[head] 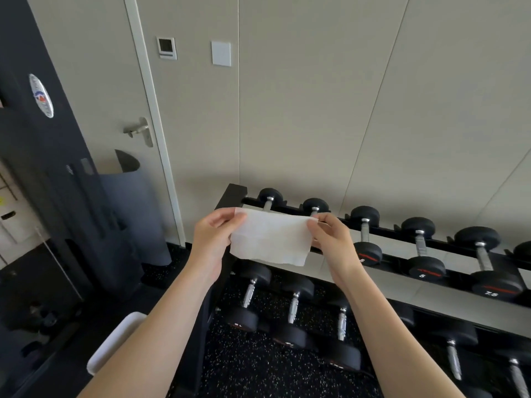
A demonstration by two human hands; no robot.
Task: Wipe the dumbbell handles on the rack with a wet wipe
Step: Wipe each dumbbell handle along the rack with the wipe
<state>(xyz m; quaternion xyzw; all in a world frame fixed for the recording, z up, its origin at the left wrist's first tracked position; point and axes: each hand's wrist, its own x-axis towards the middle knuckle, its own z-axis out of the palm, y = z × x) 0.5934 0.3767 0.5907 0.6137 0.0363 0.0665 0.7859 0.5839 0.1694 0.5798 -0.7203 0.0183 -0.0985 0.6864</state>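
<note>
A white wet wipe is stretched flat between both hands, in front of the left end of the black dumbbell rack. My left hand pinches its upper left corner and my right hand pinches its upper right corner. Black dumbbells with silver handles lie in a row on the top tier. More dumbbells lie on the lower tier below my forearms. The wipe hides the handles of the two leftmost top dumbbells.
A beige wall stands behind the rack, with a door and its handle to the left. A dark machine frame and a grey rolled mat fill the left side. A white tray edge lies low left on the speckled black floor.
</note>
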